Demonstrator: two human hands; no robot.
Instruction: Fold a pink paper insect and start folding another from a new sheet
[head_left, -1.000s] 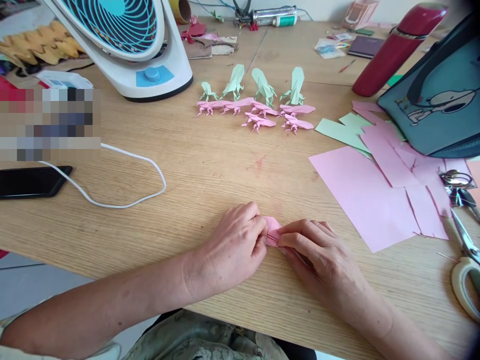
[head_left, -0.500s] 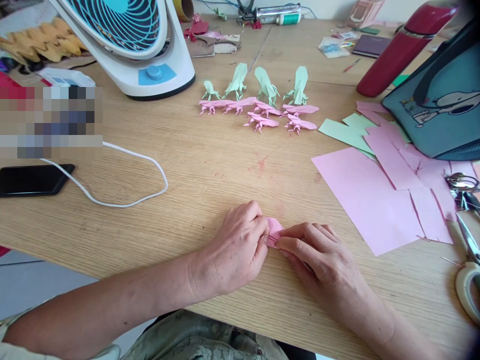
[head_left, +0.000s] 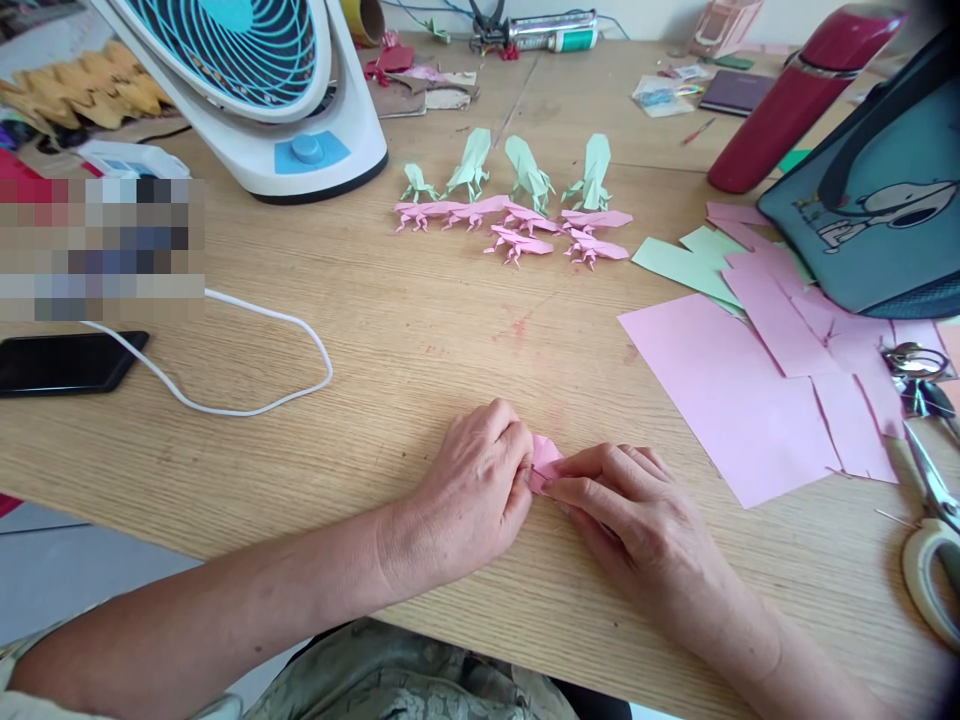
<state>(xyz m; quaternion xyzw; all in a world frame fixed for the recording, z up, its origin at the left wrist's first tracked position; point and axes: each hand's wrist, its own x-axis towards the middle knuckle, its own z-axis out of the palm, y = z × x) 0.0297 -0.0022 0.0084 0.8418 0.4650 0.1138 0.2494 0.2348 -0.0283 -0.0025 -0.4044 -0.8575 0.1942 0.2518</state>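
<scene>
Between my hands is a small piece of folded pink paper (head_left: 545,456), held just above or on the wooden table near its front edge. My left hand (head_left: 480,490) is closed on the paper's left side, fingers curled under so their tips are hidden. From the right, my right hand (head_left: 626,520) pinches the paper between thumb and fingers. Much of the paper is covered by both hands. Farther back stand several pink folded-paper insects (head_left: 521,245), with several taller pale green ones (head_left: 529,175) behind them.
A large pink sheet (head_left: 705,390) and smaller pink and green pieces lie at the right. Scissors (head_left: 930,480), a red flask (head_left: 802,105) and a blue bag (head_left: 877,190) are beyond. A fan (head_left: 315,150), a white cable (head_left: 322,345) and a black phone (head_left: 67,362) are at the left.
The whole view has shifted very slightly. Both hands keep their grip on the folded pink paper, with only tiny finger movement.
</scene>
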